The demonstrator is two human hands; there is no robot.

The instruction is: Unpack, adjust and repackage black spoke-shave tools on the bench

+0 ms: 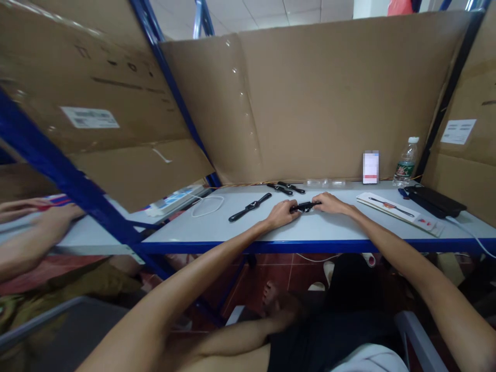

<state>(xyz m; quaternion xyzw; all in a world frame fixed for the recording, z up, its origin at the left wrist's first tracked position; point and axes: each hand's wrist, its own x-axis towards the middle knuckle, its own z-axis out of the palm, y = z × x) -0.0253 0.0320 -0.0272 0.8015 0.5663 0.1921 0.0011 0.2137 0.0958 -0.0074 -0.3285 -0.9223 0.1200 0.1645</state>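
Both my hands rest on the white table (217, 232) and hold a black smartwatch (305, 206) between them. My left hand (282, 213) has its fingers curled round the watch's left end. My right hand (328, 202) pinches the right end of the same watch. A second black watch (250, 206) lies flat with its strap stretched out, just left of my left hand. Two more black watches (285, 188) lie farther back near the cardboard wall.
A long white box (399, 213) and a black flat device (434, 200) lie at the right. A water bottle (405, 163) and a small card (371, 167) stand at the back. A white cable (207, 205) coils at left. Another person's arm (34, 227) reaches in at far left.
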